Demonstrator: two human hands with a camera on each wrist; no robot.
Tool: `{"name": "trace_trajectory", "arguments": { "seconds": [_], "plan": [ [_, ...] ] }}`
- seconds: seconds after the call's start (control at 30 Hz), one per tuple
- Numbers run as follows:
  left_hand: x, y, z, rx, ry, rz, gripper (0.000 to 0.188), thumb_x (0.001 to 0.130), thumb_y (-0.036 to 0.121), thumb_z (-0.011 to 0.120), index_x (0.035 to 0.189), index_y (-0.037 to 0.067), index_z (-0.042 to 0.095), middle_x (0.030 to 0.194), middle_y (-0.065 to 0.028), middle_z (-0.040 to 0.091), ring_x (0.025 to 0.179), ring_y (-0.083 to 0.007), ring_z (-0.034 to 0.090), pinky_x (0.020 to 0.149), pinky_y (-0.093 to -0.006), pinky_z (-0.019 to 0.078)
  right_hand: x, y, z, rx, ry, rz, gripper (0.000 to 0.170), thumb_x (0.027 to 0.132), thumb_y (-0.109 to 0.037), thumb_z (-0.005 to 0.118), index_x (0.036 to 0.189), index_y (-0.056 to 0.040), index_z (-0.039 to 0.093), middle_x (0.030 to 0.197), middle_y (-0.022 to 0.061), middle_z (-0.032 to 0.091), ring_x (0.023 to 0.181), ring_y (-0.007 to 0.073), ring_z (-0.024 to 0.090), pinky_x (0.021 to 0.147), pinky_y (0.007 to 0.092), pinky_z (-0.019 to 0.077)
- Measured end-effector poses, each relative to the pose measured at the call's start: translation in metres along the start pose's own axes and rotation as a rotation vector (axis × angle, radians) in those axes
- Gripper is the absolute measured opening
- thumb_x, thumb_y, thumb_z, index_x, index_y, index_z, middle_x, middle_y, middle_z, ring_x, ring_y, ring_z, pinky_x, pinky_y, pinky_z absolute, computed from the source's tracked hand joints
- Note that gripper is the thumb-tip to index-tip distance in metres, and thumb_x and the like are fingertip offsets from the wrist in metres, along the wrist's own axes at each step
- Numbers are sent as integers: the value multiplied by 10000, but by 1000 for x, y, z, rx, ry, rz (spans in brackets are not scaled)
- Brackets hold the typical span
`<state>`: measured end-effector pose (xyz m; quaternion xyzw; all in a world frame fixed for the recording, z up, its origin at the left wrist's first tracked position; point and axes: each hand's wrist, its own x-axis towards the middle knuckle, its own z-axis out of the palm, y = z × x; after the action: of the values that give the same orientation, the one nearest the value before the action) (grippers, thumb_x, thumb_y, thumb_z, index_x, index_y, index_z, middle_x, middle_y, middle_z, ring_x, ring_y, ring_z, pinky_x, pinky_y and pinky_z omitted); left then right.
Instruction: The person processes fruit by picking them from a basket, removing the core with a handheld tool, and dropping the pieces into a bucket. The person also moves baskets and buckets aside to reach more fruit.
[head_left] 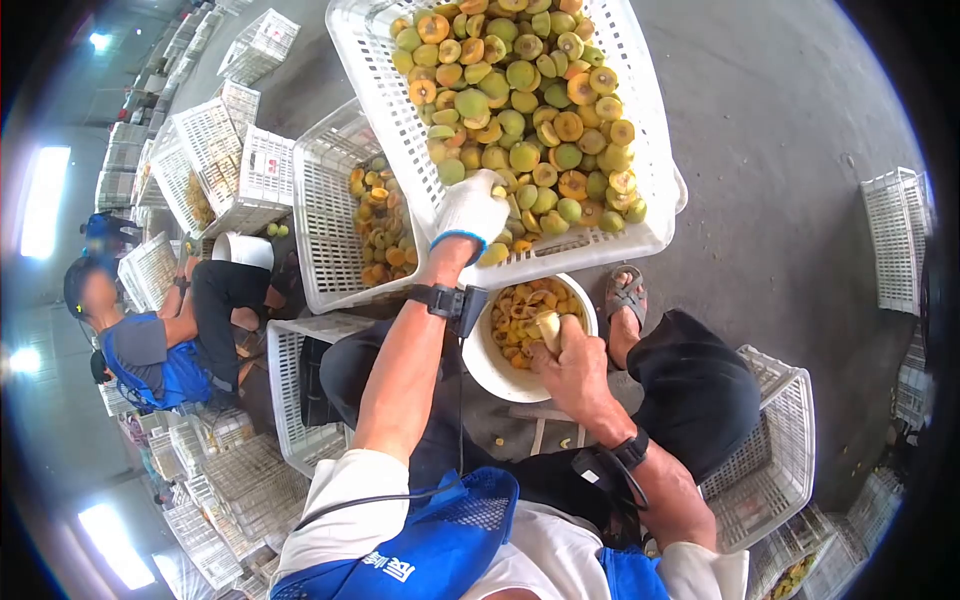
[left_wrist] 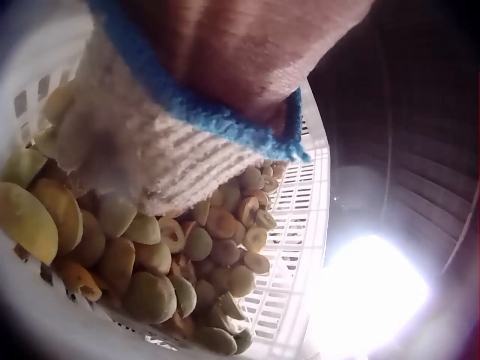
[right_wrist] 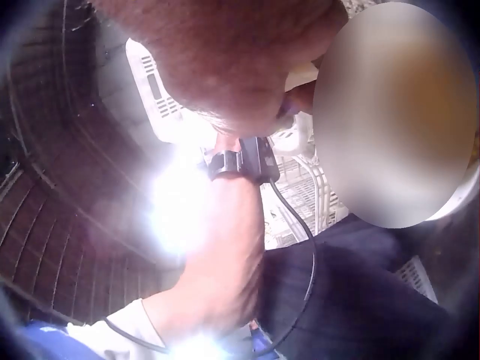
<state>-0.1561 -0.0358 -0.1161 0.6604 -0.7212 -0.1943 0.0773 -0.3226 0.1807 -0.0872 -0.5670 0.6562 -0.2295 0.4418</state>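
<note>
A white knitted glove with a blue cuff covers my left hand (head_left: 472, 208), which reaches over the near left corner of a white crate (head_left: 655, 120) heaped with halved green and orange fruit (head_left: 522, 155). Its fingers touch the fruit there; the left wrist view hides the fingertips, so I cannot tell if they grip a piece. My bare right hand (head_left: 578, 372) curls round a thick, pale, rod-like tool (head_left: 547, 326). That hand is above a white bucket (head_left: 478, 368) holding yellow-orange fruit pieces (head_left: 515, 310). In the right wrist view, my right hand (right_wrist: 225, 67) fills the top.
Left of the heaped crate stands another white crate (head_left: 312, 200) with orange fruit. A person (head_left: 165, 335) in blue sits farther left among stacked crates (head_left: 215, 150). Crates flank my knees, one at the right (head_left: 790, 430). My sandalled foot (head_left: 626, 300) is beside the bucket.
</note>
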Motion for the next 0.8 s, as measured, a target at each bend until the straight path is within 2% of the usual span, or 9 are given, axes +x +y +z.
{"name": "trace_trajectory", "arguments": {
  "seconds": [0.07, 0.1, 0.13, 0.23, 0.33, 0.37, 0.43, 0.73, 0.8],
  "plan": [
    [-8, -5, -6, -315, -18, 6, 413, 895, 234, 654, 1280, 87, 690, 1088, -229, 741, 986, -352, 728, 889, -452, 571, 0, 2, -11, 238, 137, -70, 273, 895, -157, 757, 959, 20, 560, 762, 254, 677, 745, 450, 697, 682, 500, 542],
    [-16, -4, -15, -551, -97, -6, 388, 924, 200, 666, 1285, 59, 692, 1052, -141, 761, 906, -211, 730, 804, -356, 575, -2, -16, -32, 197, 226, -199, 262, 892, -124, 777, 940, 28, 570, 731, 214, 664, 696, 351, 709, 653, 439, 531],
    [-26, 0, -26, -555, -92, -6, 388, 924, 200, 666, 1285, 59, 692, 1052, -141, 761, 906, -211, 730, 804, -356, 575, 3, -18, -41, 256, 233, -249, 268, 915, -144, 770, 957, 29, 570, 698, 182, 640, 640, 262, 668, 620, 416, 510],
    [-58, 22, -72, -964, -313, -53, 336, 967, 117, 685, 1294, 39, 692, 1055, -67, 758, 853, -73, 678, 725, -242, 549, 25, -33, -65, 213, 212, -162, 267, 928, -155, 756, 944, 29, 564, 679, 165, 626, 601, 217, 611, 583, 415, 478],
    [-75, 19, -89, -1077, -325, 83, 341, 966, 120, 703, 1293, 23, 685, 1094, -89, 744, 910, -110, 685, 796, -265, 572, 55, -53, -75, 211, 199, -171, 247, 945, -151, 729, 966, 36, 568, 727, 152, 651, 635, 180, 638, 566, 379, 492],
    [-77, 13, -84, -873, -143, 386, 337, 971, 107, 703, 1293, 9, 681, 1143, -108, 726, 996, -149, 686, 869, -303, 578, 64, -60, -72, 399, 171, -169, 239, 951, -143, 718, 995, 40, 571, 788, 141, 674, 664, 177, 665, 570, 353, 511],
    [-86, 12, -89, -852, -147, 335, 338, 978, 112, 701, 1297, 6, 676, 1159, -113, 721, 1028, -165, 682, 897, -314, 574, 72, -71, -67, 657, 44, -150, 229, 977, -119, 677, 1107, 40, 575, 978, 106, 714, 754, 168, 728, 595, 282, 557],
    [-91, -2, -76, -1436, -114, 62, 575, 1111, 453, 476, 1394, -32, 601, 1284, -124, 701, 1072, -166, 689, 909, -304, 578, 94, -97, -35, 1001, -43, -52, 237, 985, -105, 686, 1162, 2, 570, 955, 75, 699, 708, 130, 686, 542, 247, 505],
    [-93, -1, -71, -1293, -42, 110, 658, 1110, 533, 408, 1419, -23, 578, 1315, -125, 685, 1121, -189, 678, 972, -334, 555, 98, -97, -35, 1058, -121, -48, 276, 976, -133, 703, 1178, 2, 572, 920, 74, 685, 667, 125, 653, 531, 260, 495]
  ]
}}
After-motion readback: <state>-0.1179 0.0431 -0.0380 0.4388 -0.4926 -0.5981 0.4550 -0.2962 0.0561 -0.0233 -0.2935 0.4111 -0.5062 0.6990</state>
